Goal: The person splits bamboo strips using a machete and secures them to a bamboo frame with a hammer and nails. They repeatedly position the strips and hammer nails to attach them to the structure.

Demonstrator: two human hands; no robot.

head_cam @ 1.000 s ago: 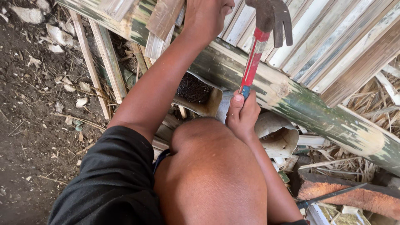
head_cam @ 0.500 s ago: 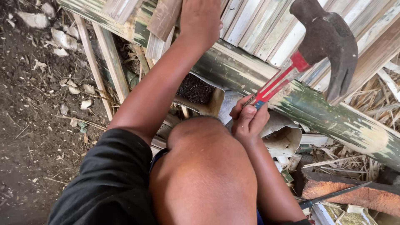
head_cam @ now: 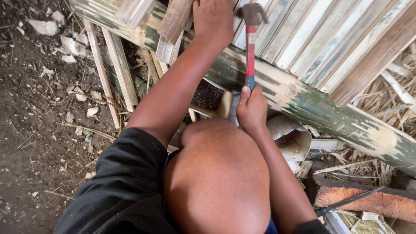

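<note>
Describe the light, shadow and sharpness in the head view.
Head view: soft, even daylight with no glare; deep shadow only in the gap under the thick green bamboo pole; the red-handled claw hammer in the right hand looks sharp, as does the left hand.

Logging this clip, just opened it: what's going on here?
A person crouches over a thick green bamboo pole with pale slats laid across it. The right hand grips a red-handled claw hammer, head down on the slats. The left hand presses on the slats just beside the hammer head. Dirt and scraps lie around.
</note>
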